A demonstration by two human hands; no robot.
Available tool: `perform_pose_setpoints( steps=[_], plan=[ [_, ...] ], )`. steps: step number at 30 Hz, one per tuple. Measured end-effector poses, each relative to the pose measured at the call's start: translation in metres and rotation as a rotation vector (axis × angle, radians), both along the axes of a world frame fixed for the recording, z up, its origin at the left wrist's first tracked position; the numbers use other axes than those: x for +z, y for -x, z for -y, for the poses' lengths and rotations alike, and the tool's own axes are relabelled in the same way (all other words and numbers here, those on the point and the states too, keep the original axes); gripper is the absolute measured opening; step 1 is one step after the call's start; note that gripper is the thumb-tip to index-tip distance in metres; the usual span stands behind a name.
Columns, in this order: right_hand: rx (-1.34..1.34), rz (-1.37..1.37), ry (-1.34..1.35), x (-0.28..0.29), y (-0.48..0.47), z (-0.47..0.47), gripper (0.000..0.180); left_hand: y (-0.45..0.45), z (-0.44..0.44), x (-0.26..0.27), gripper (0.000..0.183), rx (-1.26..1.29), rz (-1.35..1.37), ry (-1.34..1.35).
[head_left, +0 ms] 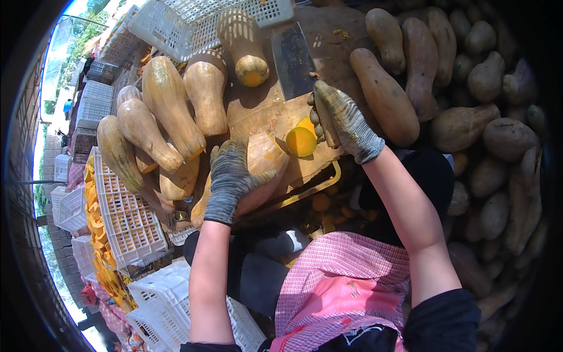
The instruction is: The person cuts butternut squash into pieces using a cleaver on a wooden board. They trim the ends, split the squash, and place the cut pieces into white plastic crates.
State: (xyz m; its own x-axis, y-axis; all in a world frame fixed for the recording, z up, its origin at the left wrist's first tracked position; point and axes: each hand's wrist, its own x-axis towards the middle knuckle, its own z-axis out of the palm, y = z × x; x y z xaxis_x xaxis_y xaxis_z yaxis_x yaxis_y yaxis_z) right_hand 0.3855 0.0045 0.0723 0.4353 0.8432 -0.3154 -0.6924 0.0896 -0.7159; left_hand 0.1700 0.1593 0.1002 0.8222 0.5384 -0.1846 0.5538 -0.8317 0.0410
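Observation:
My right hand [347, 119], in a grey knit glove, grips the wooden handle of a large cleaver [294, 64]. Its broad dark blade points away from me, above the board. Gloved too, my left hand [235, 176] lies over a long tan squash [266, 160] with its thumb spread along the side, holding it. That squash's far right end is cut. Just right of it, on the worn wooden board [259, 110], a round orange slice [301, 141] leans by another cut piece. The slice is near the cleaver's handle.
Several whole squashes [173, 105] stand or lie left of the board. One squash [246, 48] with a trimmed end lies by a white crate [176, 26]. More squashes [385, 97] are heaped on the right. Orange pieces fill a crate [127, 211]; a yellow metal bar [308, 187] edges the board.

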Motion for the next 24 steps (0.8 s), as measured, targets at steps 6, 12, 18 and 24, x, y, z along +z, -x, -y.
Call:
perform_pose_setpoints(
  steps=[6, 12, 18, 24],
  plan=[
    [-0.132, 0.169, -0.103, 0.014, -0.028, 0.025, 0.034, -0.08, 0.096, -0.059, 0.106, -0.211, 0.357, 0.162],
    [-0.037, 0.138, -0.228, 0.002, -0.034, 0.042, 0.041, -0.115, 0.085, -0.135, 0.08, 0.073, 0.121, -0.075],
    [-0.12, 0.483, -0.205, 0.004, -0.027, 0.042, 0.051, -0.125, 0.064, -0.214, 0.067, 0.09, 0.847, 0.988],
    [-0.181, 0.612, -0.158, 0.017, -0.015, 0.034, 0.046, -0.139, 0.066, -0.246, 0.071, 0.305, 0.714, 1.278]
  ],
)
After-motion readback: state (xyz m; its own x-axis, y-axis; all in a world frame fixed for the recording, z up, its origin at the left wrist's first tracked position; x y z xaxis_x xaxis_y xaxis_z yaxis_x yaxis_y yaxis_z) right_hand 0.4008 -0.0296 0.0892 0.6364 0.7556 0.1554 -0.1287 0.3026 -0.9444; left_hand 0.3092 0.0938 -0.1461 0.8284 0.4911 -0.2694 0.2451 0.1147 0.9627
